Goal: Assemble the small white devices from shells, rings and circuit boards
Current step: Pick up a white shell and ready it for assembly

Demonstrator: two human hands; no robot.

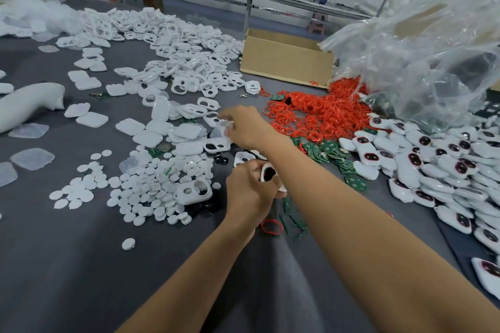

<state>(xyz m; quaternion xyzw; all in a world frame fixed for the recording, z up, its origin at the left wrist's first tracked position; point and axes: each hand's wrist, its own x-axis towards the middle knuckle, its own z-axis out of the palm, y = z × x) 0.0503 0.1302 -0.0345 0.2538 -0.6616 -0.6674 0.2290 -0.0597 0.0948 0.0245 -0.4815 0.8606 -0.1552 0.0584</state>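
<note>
Heaped by kind across the grey table (81, 265) for easy reach: white shells (173, 43) toward the far edge, finished devices (433, 170) along the right edge, red rings (319, 116) and green circuit boards (324, 151) between. Near the table's middle, grips a half-built device (266, 171) in the curled fingers of the left hand (249, 194), ready for its next part. Reaches beyond with the right hand (249, 124), fingertips apparently pinching a translucent cover (220, 130).

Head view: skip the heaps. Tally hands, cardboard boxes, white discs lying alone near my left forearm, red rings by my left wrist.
Hands: 2, left hand gripping a white shell, right hand pinching a clear piece
Cardboard box: 1
Lone white disc: 1
Loose red ring: 1
Total: 5
</note>
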